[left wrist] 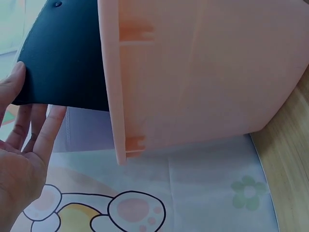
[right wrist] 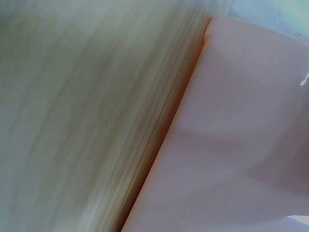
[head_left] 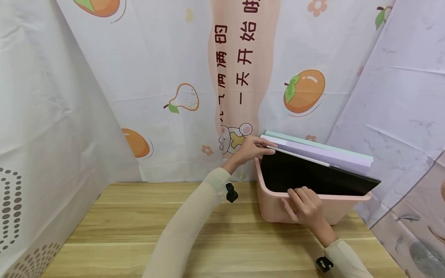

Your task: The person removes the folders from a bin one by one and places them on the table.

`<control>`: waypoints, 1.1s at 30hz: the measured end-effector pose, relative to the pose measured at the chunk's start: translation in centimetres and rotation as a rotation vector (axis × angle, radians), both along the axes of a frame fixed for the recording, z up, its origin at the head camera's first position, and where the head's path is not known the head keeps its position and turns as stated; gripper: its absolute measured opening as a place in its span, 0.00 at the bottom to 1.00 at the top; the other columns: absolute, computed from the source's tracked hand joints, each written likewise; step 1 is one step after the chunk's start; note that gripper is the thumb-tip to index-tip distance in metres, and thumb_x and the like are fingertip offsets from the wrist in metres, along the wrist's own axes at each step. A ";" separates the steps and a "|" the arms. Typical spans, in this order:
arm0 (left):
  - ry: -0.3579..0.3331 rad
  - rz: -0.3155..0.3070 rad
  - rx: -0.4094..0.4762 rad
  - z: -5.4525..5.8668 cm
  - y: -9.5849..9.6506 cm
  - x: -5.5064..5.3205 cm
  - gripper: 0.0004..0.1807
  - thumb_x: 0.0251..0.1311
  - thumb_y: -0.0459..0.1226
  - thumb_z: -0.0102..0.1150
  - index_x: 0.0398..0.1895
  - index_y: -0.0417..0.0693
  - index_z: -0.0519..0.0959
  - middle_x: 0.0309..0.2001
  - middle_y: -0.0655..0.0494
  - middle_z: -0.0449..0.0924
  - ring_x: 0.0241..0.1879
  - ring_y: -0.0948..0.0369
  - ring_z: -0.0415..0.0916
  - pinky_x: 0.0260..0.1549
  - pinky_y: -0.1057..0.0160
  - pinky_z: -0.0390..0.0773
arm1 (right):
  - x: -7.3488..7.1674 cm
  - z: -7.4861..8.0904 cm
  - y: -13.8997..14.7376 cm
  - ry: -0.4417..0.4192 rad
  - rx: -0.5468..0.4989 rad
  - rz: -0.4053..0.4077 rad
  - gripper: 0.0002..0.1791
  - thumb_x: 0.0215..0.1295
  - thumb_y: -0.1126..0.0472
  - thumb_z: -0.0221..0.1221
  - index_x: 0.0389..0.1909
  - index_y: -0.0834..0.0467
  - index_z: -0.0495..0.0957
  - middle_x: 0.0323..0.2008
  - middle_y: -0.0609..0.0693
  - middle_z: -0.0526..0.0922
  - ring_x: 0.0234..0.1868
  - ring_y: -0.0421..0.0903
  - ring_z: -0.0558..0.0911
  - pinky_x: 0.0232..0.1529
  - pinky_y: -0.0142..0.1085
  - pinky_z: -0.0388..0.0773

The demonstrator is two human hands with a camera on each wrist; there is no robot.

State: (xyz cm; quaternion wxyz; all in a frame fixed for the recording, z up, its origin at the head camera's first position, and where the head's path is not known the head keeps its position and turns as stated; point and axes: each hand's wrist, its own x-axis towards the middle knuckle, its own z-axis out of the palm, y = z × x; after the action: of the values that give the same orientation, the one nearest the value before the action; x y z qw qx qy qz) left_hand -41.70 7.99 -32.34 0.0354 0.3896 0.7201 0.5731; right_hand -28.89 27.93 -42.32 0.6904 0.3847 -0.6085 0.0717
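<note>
A pink plastic storage bin (head_left: 313, 208) holds upright folders that stick out above its rim. The front one is a black folder (head_left: 306, 173), tilted in the bin, with a small stud on its cover in the left wrist view. My left hand (head_left: 251, 148) pinches its upper left corner, thumb (left wrist: 18, 77) on the black face and fingers behind. Lower down, my right hand (head_left: 305, 204) grips the bin's front rim, fingertips over the edge and thumb outside. In the right wrist view the bin wall (right wrist: 231, 125) fills the right side.
Behind the black folder stand a lilac folder (head_left: 323, 151) and a mint green one (head_left: 320, 143). The bin sits on a wood-grain table (head_left: 139, 227), close to a printed curtain (head_left: 167, 50) at the back. More curtain hangs at both sides.
</note>
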 end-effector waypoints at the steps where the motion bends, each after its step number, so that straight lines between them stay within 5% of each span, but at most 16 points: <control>1: -0.003 0.002 -0.004 0.0 0.0 0.0 0.14 0.61 0.36 0.72 0.49 0.41 0.88 0.39 0.49 0.87 0.30 0.54 0.77 0.32 0.61 0.87 | 0.0 0.0 0.0 0.001 -0.001 0.001 0.24 0.70 0.55 0.59 0.20 0.69 0.79 0.15 0.58 0.73 0.14 0.50 0.66 0.12 0.41 0.62; 6: -0.015 0.026 -0.015 0.2 -0.1 0.2 0.14 0.60 0.37 0.73 0.48 0.42 0.88 0.39 0.52 0.87 0.25 0.65 0.74 0.32 0.62 0.87 | 0.0 0.0 0.0 0.007 -0.001 0.004 0.24 0.70 0.55 0.59 0.20 0.69 0.79 0.14 0.58 0.73 0.14 0.51 0.66 0.12 0.41 0.62; 18: -0.081 0.052 -0.008 0.3 -0.2 0.4 0.15 0.58 0.36 0.75 0.47 0.41 0.89 0.45 0.47 0.90 0.38 0.54 0.86 0.35 0.61 0.88 | 0.2 0.1 0.0 0.005 0.001 0.003 0.24 0.70 0.55 0.59 0.19 0.69 0.79 0.14 0.57 0.73 0.14 0.50 0.66 0.11 0.41 0.62; 33: -0.048 0.063 0.049 0.4 -0.1 0.6 0.14 0.56 0.36 0.76 0.45 0.41 0.89 0.41 0.49 0.91 0.41 0.48 0.87 0.33 0.58 0.89 | 0.0 0.0 0.1 0.024 0.008 0.002 0.24 0.70 0.54 0.59 0.20 0.69 0.79 0.14 0.57 0.73 0.14 0.50 0.67 0.12 0.40 0.63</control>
State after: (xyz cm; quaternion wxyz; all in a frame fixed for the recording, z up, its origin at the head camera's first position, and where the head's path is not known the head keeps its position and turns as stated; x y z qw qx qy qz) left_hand -41.11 7.93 -31.98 0.0253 0.3536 0.7168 0.6005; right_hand -28.86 28.00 -42.29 0.6961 0.3890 -0.5999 0.0653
